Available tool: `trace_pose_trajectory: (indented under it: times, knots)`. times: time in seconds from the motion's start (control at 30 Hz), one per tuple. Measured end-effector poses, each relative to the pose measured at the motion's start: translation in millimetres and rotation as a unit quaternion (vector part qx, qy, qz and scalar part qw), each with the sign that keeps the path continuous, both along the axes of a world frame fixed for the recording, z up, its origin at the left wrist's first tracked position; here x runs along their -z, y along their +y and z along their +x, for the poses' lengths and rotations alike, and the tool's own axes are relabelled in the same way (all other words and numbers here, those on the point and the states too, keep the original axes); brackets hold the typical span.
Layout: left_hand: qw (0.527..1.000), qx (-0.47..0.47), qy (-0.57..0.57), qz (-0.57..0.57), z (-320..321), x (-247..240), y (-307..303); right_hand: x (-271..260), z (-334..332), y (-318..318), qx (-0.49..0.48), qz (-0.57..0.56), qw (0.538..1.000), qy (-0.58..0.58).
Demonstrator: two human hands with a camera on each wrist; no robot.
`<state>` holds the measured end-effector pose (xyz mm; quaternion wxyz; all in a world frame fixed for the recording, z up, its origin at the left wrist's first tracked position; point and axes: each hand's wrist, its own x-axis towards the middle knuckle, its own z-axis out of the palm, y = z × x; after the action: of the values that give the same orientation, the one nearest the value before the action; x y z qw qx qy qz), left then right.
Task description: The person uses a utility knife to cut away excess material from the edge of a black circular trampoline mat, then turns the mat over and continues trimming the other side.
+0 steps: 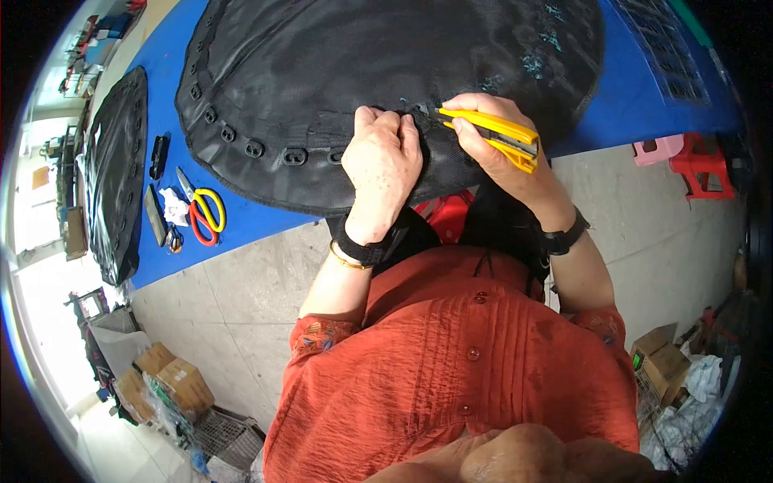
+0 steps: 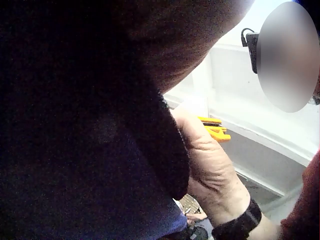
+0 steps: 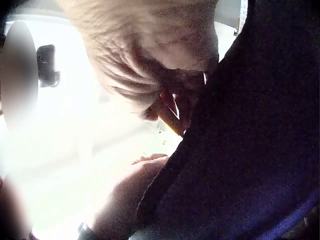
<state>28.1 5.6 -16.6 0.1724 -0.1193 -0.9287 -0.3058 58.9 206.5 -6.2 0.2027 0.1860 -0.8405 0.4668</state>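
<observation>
A large black mesh fabric piece (image 1: 354, 48), with black plastic buckles (image 1: 295, 156) along its border, lies over the table's front edge. My left hand (image 1: 380, 161) grips a fold of it near that edge, fingers curled and fingertips hidden. In my right hand (image 1: 519, 181) I hold yellow-handled thread snips (image 1: 515, 135) between thumb and fingers. Their tips point left, right at the fabric beside my left fingertips. Small scraps of thread lie by the tips. In the left wrist view, the yellow handles (image 2: 217, 134) show beyond the right hand, while dark fabric covers much of the frame.
On the blue table (image 1: 233, 229) to the left lie scissors (image 1: 208, 217) with red and yellow handles, a black tool (image 1: 159, 157) and crumpled white paper (image 1: 173, 207). Another black fabric piece (image 1: 117, 177) lies farther left. A red stool (image 1: 702, 167) stands at right; cardboard boxes (image 1: 183, 382) are lower left.
</observation>
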Motion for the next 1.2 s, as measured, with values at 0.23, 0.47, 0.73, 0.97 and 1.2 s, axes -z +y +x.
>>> trace_pose_trajectory:
  times: [0.23, 0.47, 0.73, 0.97, 1.2]
  knots:
    - [1.000, 0.008, 0.015, -0.012, -0.2, 0.4, -0.3, 5.9, -13.2, -11.2, 0.021, 0.007, 0.999, 0.026]
    - [1.000, -0.002, -0.011, 0.008, 0.9, -0.8, 0.7, 6.5, -14.4, -9.1, 0.008, 0.015, 0.999, 0.040]
    - [1.000, 0.002, -0.003, 0.009, 1.0, -0.6, 1.2, -0.1, -14.6, -8.7, 0.005, 0.022, 0.998, 0.052]
    - [1.000, 0.005, 0.002, -0.011, 0.6, 0.5, -0.5, 0.2, -6.0, -2.1, -0.013, 0.033, 0.999, 0.026]
    - [1.000, 0.005, 0.007, -0.013, 0.0, 2.0, -1.1, -5.8, -5.7, -2.3, -0.001, 0.041, 0.999, 0.032]
